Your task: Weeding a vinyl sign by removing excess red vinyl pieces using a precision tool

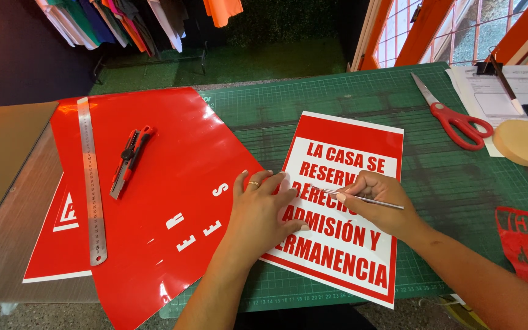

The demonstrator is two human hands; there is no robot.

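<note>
Left hand [263, 211] fingers spread flat on red-white rectangular sign [343, 201]; right hand [379, 200] fingers pinch metal tweezers [359, 197].

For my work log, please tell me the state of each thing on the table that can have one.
Left hand: flat, pressing the sign.
Right hand: grip shut on metal tool.
Red-and-white sign: flat on green cutting mat.
Red scissors: closed, lying.
Utility knife: on red vinyl sheet; blade unclear.
Steel ruler: lying flat.
</note>
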